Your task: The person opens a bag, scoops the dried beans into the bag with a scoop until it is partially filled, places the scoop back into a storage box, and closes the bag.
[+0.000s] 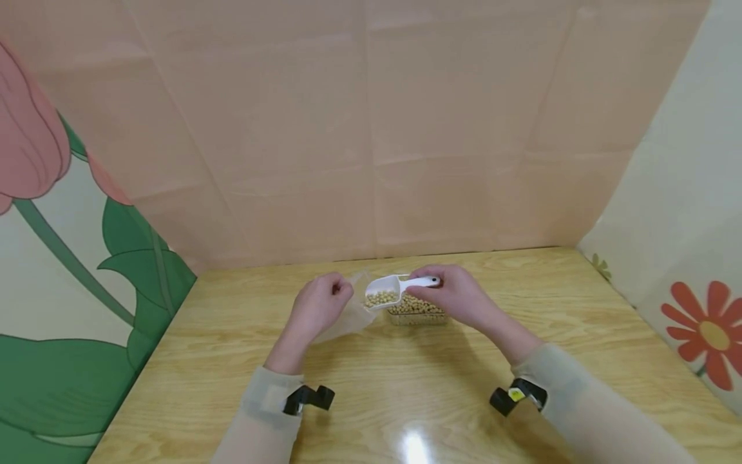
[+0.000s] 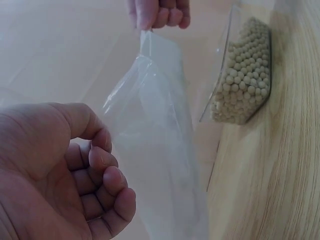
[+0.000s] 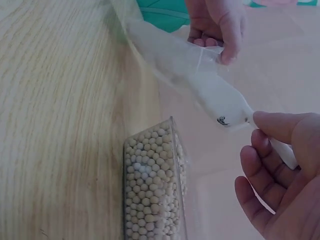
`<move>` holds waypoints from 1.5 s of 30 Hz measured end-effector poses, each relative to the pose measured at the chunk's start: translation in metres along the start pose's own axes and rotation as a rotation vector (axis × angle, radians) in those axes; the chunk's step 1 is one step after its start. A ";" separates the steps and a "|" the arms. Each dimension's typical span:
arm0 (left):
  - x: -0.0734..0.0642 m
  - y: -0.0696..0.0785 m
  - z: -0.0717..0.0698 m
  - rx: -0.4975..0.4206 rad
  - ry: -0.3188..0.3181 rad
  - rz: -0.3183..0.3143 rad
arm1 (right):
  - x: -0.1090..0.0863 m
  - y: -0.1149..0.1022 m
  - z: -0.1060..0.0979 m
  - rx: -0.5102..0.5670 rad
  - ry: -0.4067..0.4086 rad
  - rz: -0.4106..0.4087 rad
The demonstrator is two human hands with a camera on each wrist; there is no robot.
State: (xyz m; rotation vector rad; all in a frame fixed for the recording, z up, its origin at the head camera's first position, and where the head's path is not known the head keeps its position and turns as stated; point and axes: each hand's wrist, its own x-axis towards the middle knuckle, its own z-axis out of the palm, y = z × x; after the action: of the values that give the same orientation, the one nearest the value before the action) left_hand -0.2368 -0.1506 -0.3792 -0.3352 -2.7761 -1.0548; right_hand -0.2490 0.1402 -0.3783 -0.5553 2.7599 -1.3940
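My right hand (image 1: 455, 293) grips the handle of a white plastic scoop (image 1: 410, 282) between thumb and fingers. Soybeans (image 1: 380, 298) lie in the scoop's bowl, seen from above in the head view. The front of the scoop is inside the mouth of a clear plastic bag (image 2: 160, 130). With thumb and curled fingers, my left hand (image 1: 321, 303) pinches the bag's rim, and the rest of the bag hangs down beside it. In the right wrist view the bag's film covers much of the scoop (image 3: 220, 97).
Just behind and below the scoop, a clear box (image 1: 417, 319) full of soybeans stands on the wooden table (image 1: 371, 399). A pink sheet (image 1: 371, 129) hangs along the back. Flower-patterned panels (image 1: 684, 193) flank both sides.
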 end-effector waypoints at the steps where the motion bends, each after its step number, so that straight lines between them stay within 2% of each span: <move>1: 0.000 0.000 0.000 -0.003 -0.001 -0.003 | 0.000 -0.001 0.000 -0.011 0.000 -0.006; 12: -0.001 0.000 -0.003 -0.024 0.000 -0.024 | 0.003 -0.005 0.001 -0.178 0.049 -0.160; 19: -0.001 0.001 -0.003 -0.022 -0.004 -0.038 | 0.002 -0.005 0.003 -0.198 0.063 -0.172; 27: 0.000 0.001 0.000 -0.013 -0.018 -0.037 | -0.004 0.000 0.004 -0.085 0.071 -0.137; 37: 0.001 -0.001 0.002 -0.029 -0.030 -0.047 | -0.016 0.008 -0.008 0.058 0.116 -0.025; 41: 0.001 -0.002 0.003 -0.026 -0.025 -0.034 | -0.020 0.014 -0.015 0.076 0.126 0.015; 45: 0.001 -0.003 0.004 -0.020 -0.025 -0.029 | -0.023 0.023 -0.021 0.046 0.147 0.033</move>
State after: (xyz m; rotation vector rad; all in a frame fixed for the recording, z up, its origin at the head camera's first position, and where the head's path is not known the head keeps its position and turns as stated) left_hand -0.2386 -0.1500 -0.3838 -0.3139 -2.8024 -1.0935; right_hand -0.2378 0.1763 -0.3865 -0.4196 2.8251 -1.5469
